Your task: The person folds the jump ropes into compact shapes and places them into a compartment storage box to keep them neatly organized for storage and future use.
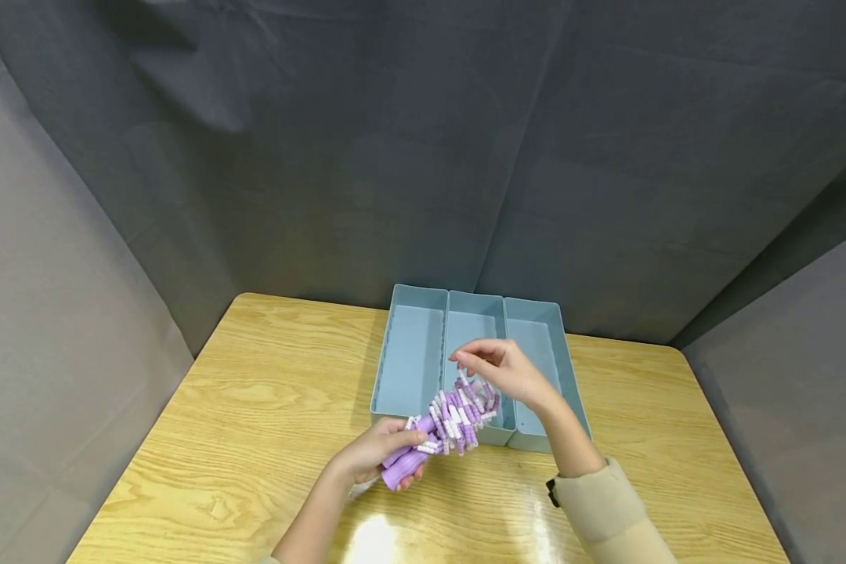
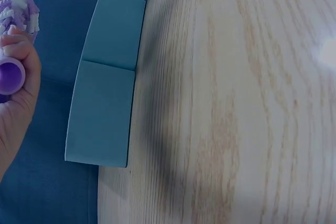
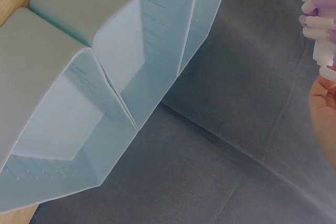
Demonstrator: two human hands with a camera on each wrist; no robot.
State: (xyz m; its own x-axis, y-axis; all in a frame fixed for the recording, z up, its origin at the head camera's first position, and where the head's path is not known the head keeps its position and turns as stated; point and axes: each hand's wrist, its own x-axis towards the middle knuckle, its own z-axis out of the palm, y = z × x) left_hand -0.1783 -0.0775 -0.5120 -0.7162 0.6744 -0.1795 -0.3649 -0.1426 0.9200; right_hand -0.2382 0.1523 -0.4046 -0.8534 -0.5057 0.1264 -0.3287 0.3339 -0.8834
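Note:
A bundled jump rope (image 1: pixel 458 415) with purple and white beads is held up over the front edge of the bins. My left hand (image 1: pixel 370 454) grips its purple handles (image 1: pixel 403 470), thumb across the top, together with the near end of the bundle. The left wrist view shows the hollow end of one handle (image 2: pixel 11 76) by the palm. At the far end of the bundle, my right hand (image 1: pixel 504 370) pinches a strand of beads between thumb and fingers. In the right wrist view its fingertips (image 3: pixel 321 90) meet a white bead.
Three blue-grey bins, the left (image 1: pixel 412 352), the middle (image 1: pixel 475 333) and the right (image 1: pixel 546 368), stand side by side at the back of the wooden table (image 1: pixel 268 407). Dark cloth (image 1: pixel 338 157) hangs behind, and grey cloth (image 1: pixel 56 329) borders the left side.

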